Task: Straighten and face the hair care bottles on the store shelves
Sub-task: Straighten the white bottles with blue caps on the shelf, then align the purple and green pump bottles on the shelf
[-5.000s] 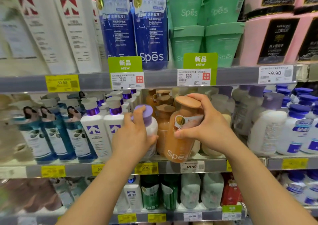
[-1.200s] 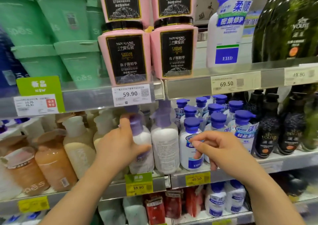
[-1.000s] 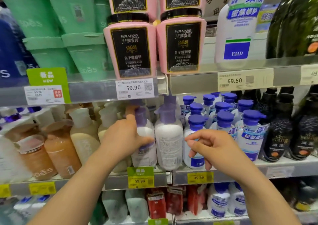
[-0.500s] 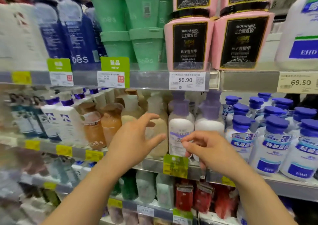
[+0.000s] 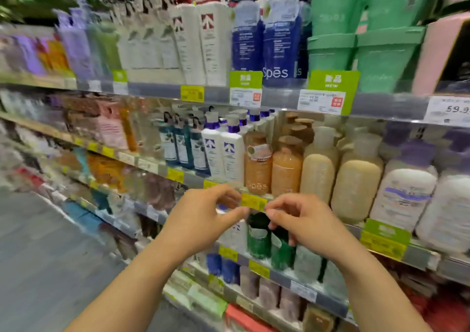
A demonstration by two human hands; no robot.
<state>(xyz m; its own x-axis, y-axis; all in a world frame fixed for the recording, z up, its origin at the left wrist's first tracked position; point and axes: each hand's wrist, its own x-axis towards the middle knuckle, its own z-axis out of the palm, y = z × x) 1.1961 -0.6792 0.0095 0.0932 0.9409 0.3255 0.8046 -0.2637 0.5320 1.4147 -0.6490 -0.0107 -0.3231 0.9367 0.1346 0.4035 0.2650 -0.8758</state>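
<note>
My left hand and my right hand hover side by side in front of the middle shelf's edge, fingers loosely curled and holding nothing. Their fingertips flank a yellow price tag; I cannot tell whether they touch it. Just above the hands stand two orange Spes bottles, upright. To their right are cream bottles and white bottles with purple caps. White bottles with a purple logo stand to their left. Green bottles on the shelf below are partly hidden by my right hand.
The upper shelf carries tall white bottles with a red logo, blue Spes bottles, green tubs and a pink jar. Shelves run away to the left, blurred. The grey aisle floor lies at the lower left.
The view has swung left along the shelf. Both hands have let go of the purple-capped and blue-capped bottles, dropped lower and come together at the shelf edge below the orange bottles.
</note>
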